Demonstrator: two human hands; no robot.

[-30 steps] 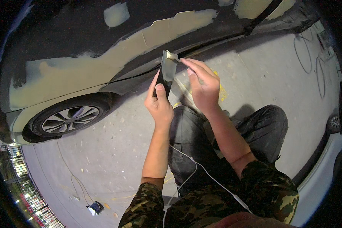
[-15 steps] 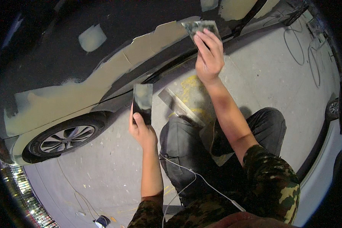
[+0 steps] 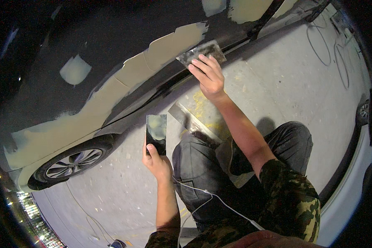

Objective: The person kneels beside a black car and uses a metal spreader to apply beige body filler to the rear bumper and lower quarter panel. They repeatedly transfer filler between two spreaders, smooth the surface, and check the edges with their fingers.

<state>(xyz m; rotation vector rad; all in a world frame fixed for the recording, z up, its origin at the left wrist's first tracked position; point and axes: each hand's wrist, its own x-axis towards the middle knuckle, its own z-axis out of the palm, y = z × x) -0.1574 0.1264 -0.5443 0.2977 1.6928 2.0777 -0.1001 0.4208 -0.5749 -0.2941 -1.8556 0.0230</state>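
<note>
My left hand (image 3: pixel 157 165) grips a dark rectangular putty board (image 3: pixel 156 136) that carries a smear of pale beige filler, its thumb resting on the face. Farther up and to the right, my right hand (image 3: pixel 211 80) holds a flat, stained putty spreader (image 3: pixel 200 53), fingers spread across its back. The spreader lies over the lower side of a dark car body (image 3: pixel 111 33), just below a long strip of beige filler (image 3: pixel 132 68). Whether its edge touches the panel, I cannot tell. A roundish filler patch (image 3: pixel 75 69) shows higher on the panel.
The car's wheel (image 3: pixel 74 163) is at the left. A metal plate-like piece (image 3: pixel 194 124) lies by my knee on the grey floor (image 3: pixel 277 91). A white cable (image 3: pixel 202 191) crosses my lap. Hoses (image 3: pixel 318 45) lie far right, and another vehicle (image 3: pixel 351 165) stands at the right edge.
My right hand has come down and left, and the spreader has turned to a flatter slant. My left hand and its board sit lower in view. The whole view has shifted slightly.
</note>
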